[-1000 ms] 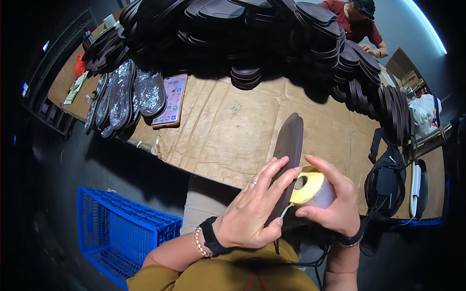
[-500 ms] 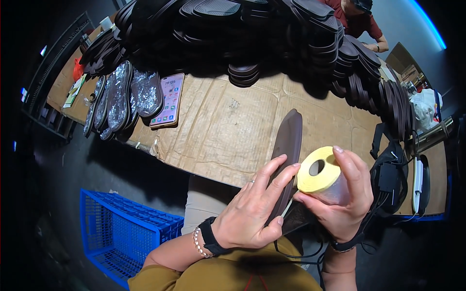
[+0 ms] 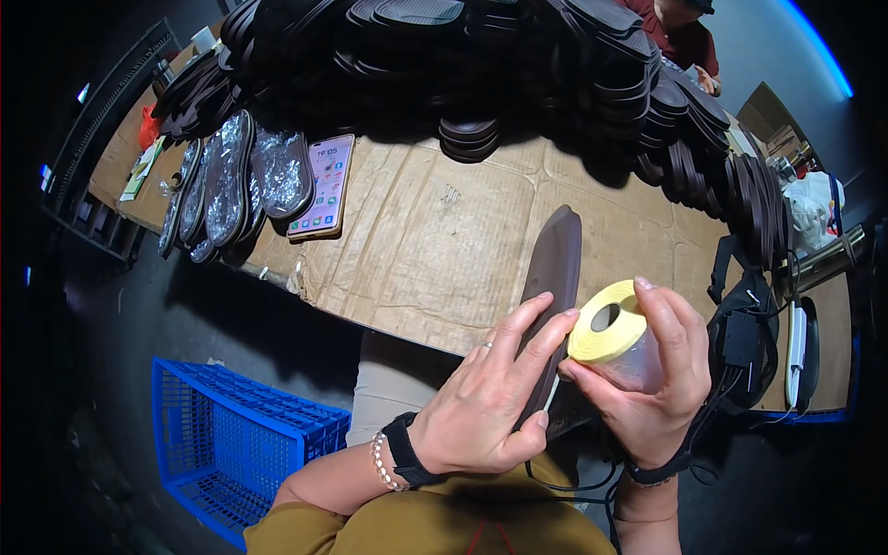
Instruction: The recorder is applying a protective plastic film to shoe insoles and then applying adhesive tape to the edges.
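Note:
My left hand [image 3: 486,393] grips a dark brown shoe sole [image 3: 553,254] by its lower part. The sole stands tilted up on edge, its toe pointing away from me, and two fingertips lie across its face. Close on the right, my right hand [image 3: 652,375] is closed around a thick roll [image 3: 606,324] with yellow end layers, a grey core hole and a shiny, see-through outer wrap. I cannot tell whether it carries tape or labels. The roll's left side is right beside my left fingertips. A pale edge shows on the sole near my left thumb.
Large stacks of dark soles [image 3: 601,83] line the table's far side. Plastic-wrapped soles [image 3: 227,180] and a lit phone [image 3: 321,190] lie at the left. A blue crate [image 3: 231,444] sits on the floor. A black bag [image 3: 745,333] is at the right; a person [image 3: 680,37] works beyond the stacks.
The sole has shifted slightly right and my left thumb has slid a little along it. The roll stays in my right hand. The person at the back has moved their hands.

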The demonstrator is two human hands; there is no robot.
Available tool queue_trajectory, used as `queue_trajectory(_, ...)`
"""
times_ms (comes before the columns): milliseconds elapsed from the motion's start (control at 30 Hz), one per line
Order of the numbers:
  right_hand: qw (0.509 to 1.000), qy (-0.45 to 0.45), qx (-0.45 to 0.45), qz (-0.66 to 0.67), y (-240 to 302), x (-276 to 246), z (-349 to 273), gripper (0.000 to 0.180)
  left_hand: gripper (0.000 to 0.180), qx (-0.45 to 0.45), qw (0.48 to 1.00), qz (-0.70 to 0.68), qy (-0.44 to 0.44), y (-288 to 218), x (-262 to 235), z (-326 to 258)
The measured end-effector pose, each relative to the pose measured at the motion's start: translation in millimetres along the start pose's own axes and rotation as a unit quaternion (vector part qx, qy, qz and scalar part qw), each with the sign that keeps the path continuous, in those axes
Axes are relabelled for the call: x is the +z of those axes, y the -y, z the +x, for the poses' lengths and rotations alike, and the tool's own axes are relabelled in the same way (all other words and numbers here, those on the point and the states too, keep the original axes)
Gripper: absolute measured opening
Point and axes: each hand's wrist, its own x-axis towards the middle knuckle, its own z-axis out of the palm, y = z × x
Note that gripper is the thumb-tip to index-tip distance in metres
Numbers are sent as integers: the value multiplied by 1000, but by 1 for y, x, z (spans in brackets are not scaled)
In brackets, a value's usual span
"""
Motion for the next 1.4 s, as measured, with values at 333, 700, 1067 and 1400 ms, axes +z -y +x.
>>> queue_trajectory(333, 999, 9, 10, -29, 3, 0, 0, 84, 83, -9, 1000, -12, -21, -5, 5, 2)
queue_trajectory(700, 996, 57, 2, 76, -12, -4, 6, 65, 57, -77, 994, -21, -69, -20, 3, 9)
queue_trajectory(1067, 996, 21, 25, 79, -21, 0, 11, 76, 61, -88, 994, 2, -63, -22, 7, 8)
queue_trajectory(1400, 1000, -8, 19, 5, -10, 6, 9, 72, 64, -81, 995, 17, -63, -21, 8, 8)
